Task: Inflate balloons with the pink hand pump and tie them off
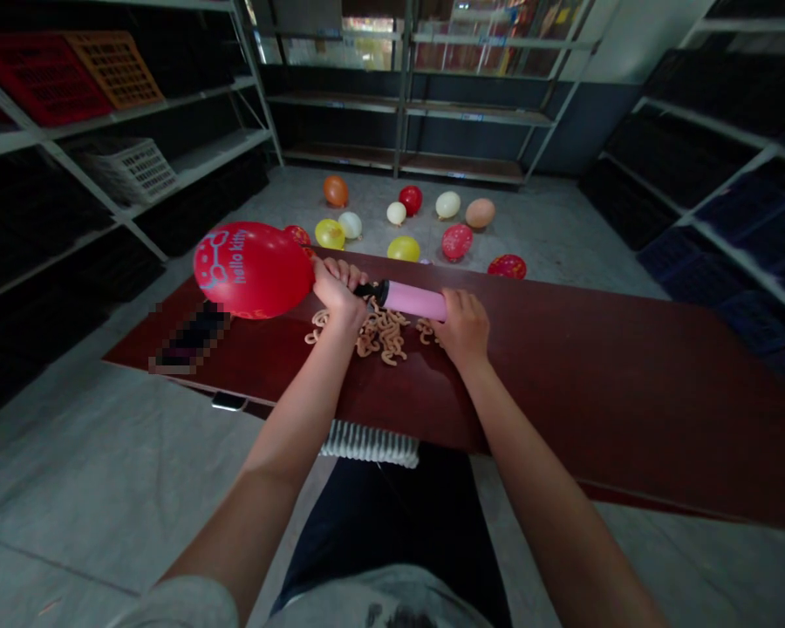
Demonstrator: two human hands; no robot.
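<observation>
My left hand (337,286) is closed around the neck of an inflated red balloon (252,269) with light blue print, holding it onto the black nozzle of a pink hand pump (413,300). The balloon sticks out to the left above the dark red table (628,375). My right hand (461,327) is wrapped around the right end of the pump. Under both hands lies a heap of small orange curled pieces (383,336), probably uninflated balloons.
A dark flat object (189,344), blurred out, lies on the table's left end. Several inflated balloons (404,249) in red, yellow, white and orange lie on the concrete floor beyond the table. Metal shelves with crates (114,65) line both sides and the back.
</observation>
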